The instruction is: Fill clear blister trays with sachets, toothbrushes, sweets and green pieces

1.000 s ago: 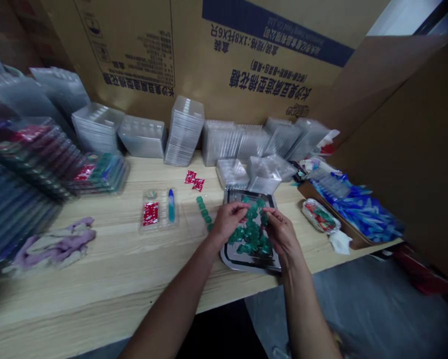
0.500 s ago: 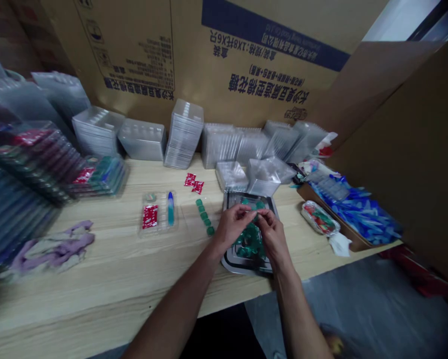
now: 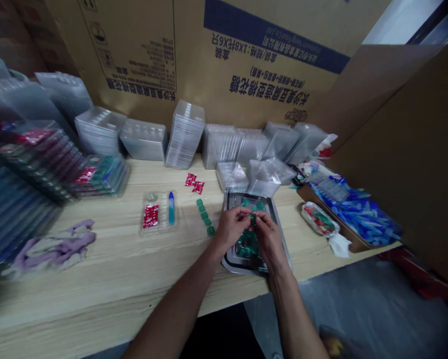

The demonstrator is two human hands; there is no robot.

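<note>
Head view. Drawn closer together since a second ago: left hand point(image 3: 233, 224) and right hand point(image 3: 267, 234), then apart over the pile, now fingertip to fingertip. Right hand shifted leftward to meet the left.

Pinched between the fingertips of both hands, a small green wrapped piece point(image 3: 252, 217), held just above the far half of a silver metal tray point(image 3: 231, 199). Both hands closed on that piece, thumbs against forefingers, remaining fingers curled in. Wrists resting low over the tray's near edge.

Heaped in the tray under the palms, a pile of green wrapped pieces point(image 3: 246, 244), partly hidden by the right hand.

Just left of the tray, on the pale wooden table point(image 3: 115, 269), a short row of green pieces point(image 3: 205, 217) lying in a line. Farther left, a clear plastic blister tray point(image 3: 158, 212) holding a red packet and a blue-green stick. Beyond the row, two loose red packets point(image 3: 194, 182) touching each other.

Along the back, stacks of empty clear plastic trays point(image 3: 184, 132) against a large brown cardboard carton point(image 3: 209, 55) with blue print. At the left edge, slanting stacks of filled packs point(image 3: 40, 159) and a crumpled purple-grey cloth point(image 3: 55, 247). Right of the metal tray, a clear bag of red and green items point(image 3: 319, 217), beside a shallow cardboard box of blue pieces point(image 3: 354, 209).
</note>
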